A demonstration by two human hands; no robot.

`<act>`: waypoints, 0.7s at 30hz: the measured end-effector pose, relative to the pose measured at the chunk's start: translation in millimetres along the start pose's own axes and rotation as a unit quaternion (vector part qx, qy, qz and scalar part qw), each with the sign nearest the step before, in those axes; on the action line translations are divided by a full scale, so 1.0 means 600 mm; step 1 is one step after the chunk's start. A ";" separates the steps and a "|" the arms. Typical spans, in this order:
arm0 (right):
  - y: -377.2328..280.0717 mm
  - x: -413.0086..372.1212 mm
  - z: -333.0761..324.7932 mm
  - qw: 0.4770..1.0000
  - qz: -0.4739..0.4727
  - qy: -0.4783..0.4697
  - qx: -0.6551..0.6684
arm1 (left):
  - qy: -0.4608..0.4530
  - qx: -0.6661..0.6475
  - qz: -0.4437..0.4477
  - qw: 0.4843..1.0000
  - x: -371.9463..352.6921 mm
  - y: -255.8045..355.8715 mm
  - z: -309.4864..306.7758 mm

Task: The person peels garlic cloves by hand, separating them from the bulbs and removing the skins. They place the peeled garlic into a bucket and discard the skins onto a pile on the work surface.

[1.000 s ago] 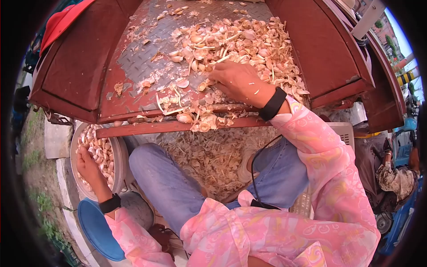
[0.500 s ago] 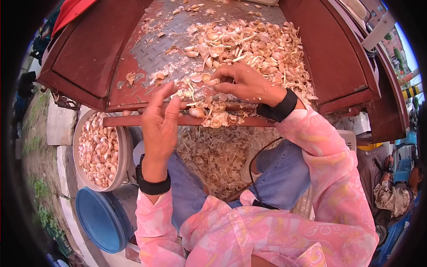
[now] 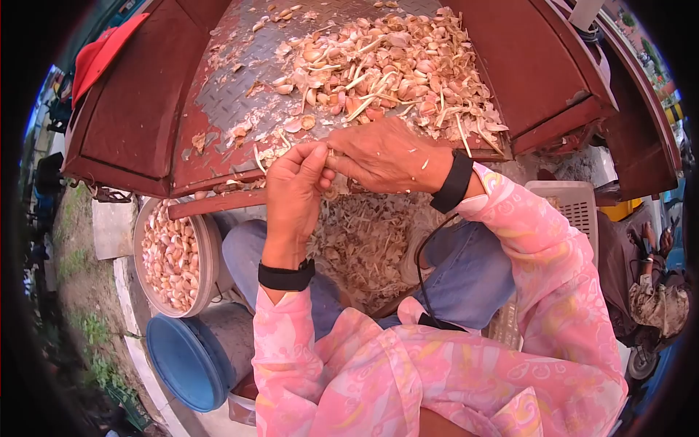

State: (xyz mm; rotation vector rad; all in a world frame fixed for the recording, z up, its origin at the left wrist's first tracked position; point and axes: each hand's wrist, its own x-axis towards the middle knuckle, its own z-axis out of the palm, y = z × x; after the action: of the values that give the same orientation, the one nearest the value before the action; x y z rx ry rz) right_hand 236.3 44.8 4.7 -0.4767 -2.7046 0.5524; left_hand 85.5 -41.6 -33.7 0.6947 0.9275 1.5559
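Over the front edge of the red metal bed [image 3: 164, 149], my left hand [image 3: 295, 182] and my right hand [image 3: 389, 156] meet at the fingertips. Both are closed in a pinch around something small and pale, mostly hidden by the fingers; I cannot make out what it is. Just beyond my right hand lies a heap of garlic cloves [image 3: 408, 65] with dry skins and stalks. Loose skins lie around my left fingertips. To the left of my left hand, a round white bucket [image 3: 205, 255] holds many cloves.
A blue-lidded bucket [image 3: 186, 364] stands below the clove bucket. Garlic skins [image 3: 364, 247] cover the ground between the knees. A pale plastic crate [image 3: 564, 207] is at the right. A red cloth [image 3: 105, 54] hangs at the upper left. Part of another person [image 3: 659, 291] shows at the far right.
My left hand has moved right and closed, and both hands have come together at the fingertips. The heap now shows more stalks at its near side. The view has shifted slightly.
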 end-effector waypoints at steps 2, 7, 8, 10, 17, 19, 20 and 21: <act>-0.001 -0.001 -0.001 1.000 0.006 -0.008 0.018 | -0.028 -0.059 -0.019 0.998 -0.005 0.005 0.006; 0.023 0.004 0.017 0.989 -0.137 0.059 -0.009 | 0.044 -0.030 0.045 0.998 -0.018 0.006 0.027; 0.026 0.003 0.022 0.989 -0.140 0.056 -0.009 | 0.047 -0.032 0.047 0.997 -0.019 0.005 0.027; 0.021 0.005 0.025 0.991 -0.069 0.117 0.003 | 0.068 0.182 0.127 0.973 -0.021 0.002 0.026; 0.025 0.023 0.020 0.982 -0.006 0.038 0.183 | 0.069 0.524 0.274 0.804 -0.015 0.015 0.030; 0.026 0.027 0.024 0.979 0.016 0.012 0.202 | 0.065 0.585 0.297 0.752 -0.015 0.012 0.028; 0.025 0.028 0.029 0.979 0.017 0.011 0.203 | 0.065 0.585 0.296 0.753 -0.015 0.011 0.028; 0.023 0.028 0.036 0.982 0.017 0.025 0.185 | 0.057 0.589 0.301 0.748 -0.014 0.010 0.028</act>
State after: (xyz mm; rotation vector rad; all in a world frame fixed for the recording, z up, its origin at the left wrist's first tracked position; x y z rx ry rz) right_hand 216.8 56.2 -15.6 -0.4266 -2.4684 1.0125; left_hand 98.2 -47.2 -19.7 1.9598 1.9387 1.3895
